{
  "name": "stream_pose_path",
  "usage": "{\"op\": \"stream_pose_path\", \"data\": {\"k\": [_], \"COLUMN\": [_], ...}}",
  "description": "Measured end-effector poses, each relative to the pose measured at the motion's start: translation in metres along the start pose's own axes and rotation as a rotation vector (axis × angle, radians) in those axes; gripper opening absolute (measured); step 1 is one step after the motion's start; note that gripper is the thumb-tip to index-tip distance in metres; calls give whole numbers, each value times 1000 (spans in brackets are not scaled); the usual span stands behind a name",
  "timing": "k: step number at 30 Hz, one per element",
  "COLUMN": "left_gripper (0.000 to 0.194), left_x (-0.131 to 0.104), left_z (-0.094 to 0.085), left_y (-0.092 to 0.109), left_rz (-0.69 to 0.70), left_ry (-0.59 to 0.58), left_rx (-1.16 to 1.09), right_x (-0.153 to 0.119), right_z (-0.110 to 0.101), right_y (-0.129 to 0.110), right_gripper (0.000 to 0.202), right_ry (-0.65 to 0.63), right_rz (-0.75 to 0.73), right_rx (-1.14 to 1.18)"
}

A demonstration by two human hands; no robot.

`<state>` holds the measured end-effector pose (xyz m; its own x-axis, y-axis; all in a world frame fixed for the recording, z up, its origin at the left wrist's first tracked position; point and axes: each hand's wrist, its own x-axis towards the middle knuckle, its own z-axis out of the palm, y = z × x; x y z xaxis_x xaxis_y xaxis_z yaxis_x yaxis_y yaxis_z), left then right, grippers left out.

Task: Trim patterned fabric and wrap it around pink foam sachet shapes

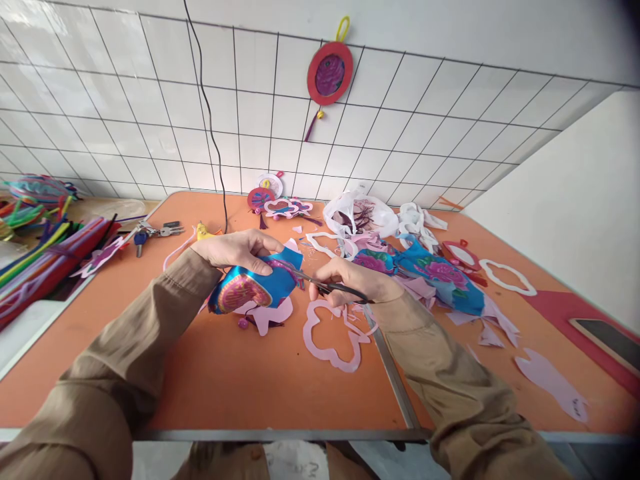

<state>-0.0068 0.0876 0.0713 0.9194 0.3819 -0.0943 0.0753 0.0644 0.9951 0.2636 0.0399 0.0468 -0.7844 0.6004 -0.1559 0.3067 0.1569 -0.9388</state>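
My left hand point(243, 252) is closed on a piece of blue satin cloth point(286, 285) with a pink and gold pattern, lifted over the orange table. Black-handled scissors point(334, 288) are gripped in my right hand point(345, 280), their blades pointing left at the cloth's right part. Whether the blades are apart is too small to tell. Beneath the cloth lies a pink paper shape point(274, 316) beside a small pink bead point(243, 323). A pink cloud-shaped paper frame point(313, 343) rests just below my right hand.
Blue floral cloth point(450, 277) and pink scraps lie right of my hands. A white plastic bag point(385, 217) sits at the back. Keys point(141, 240) and colourful fuzzy sticks point(60, 267) are at left, a phone point(607, 340) at right. A red round ornament point(312, 73) hangs on the wall.
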Motion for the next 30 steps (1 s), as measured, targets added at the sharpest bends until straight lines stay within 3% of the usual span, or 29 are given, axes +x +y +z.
{"op": "stream_pose_path", "data": {"k": [15, 22, 30], "left_gripper": [41, 29, 31], "left_x": [1, 1, 1], "left_z": [-4, -3, -3], "left_y": [-6, -4, -4], "left_rz": [-7, 37, 32], "left_ry": [15, -27, -11], "left_rx": [1, 5, -14], "right_x": [5, 6, 7], "right_z": [1, 2, 3], "right_y": [8, 11, 11], "right_gripper": [66, 64, 63], "right_ry": [60, 79, 85], "right_rz": [-23, -4, -7], "right_rx": [-6, -15, 6]}}
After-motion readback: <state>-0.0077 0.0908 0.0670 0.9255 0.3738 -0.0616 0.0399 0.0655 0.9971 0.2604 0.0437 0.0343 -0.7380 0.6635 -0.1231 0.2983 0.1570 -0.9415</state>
